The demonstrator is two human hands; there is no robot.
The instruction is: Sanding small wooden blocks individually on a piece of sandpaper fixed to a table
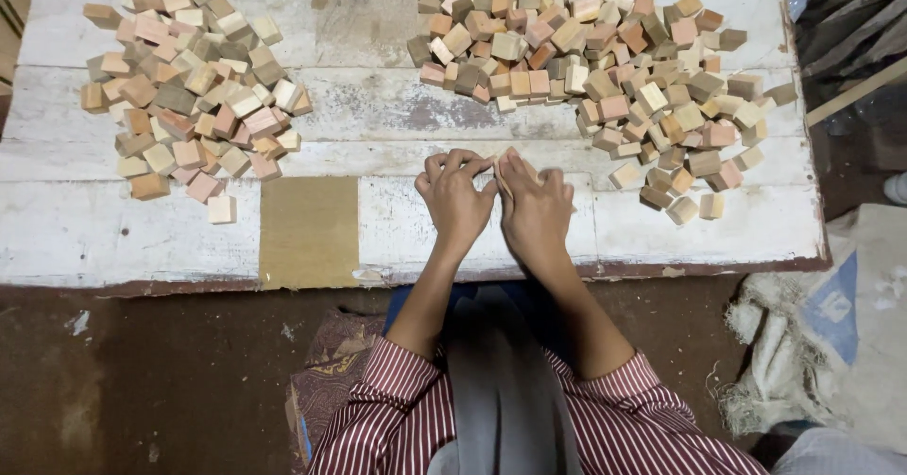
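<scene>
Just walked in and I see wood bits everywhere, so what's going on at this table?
A person in a striped shirt sits at a worn white table. Both hands meet at its near edge: the left hand and right hand together pinch a thin, pale flat piece between them. One pile of small wooden blocks lies far left, a bigger pile far right. A brown sandpaper-like sheet lies left of the hands.

Both hands hide most of the small wooden piece (499, 174) between them.
</scene>
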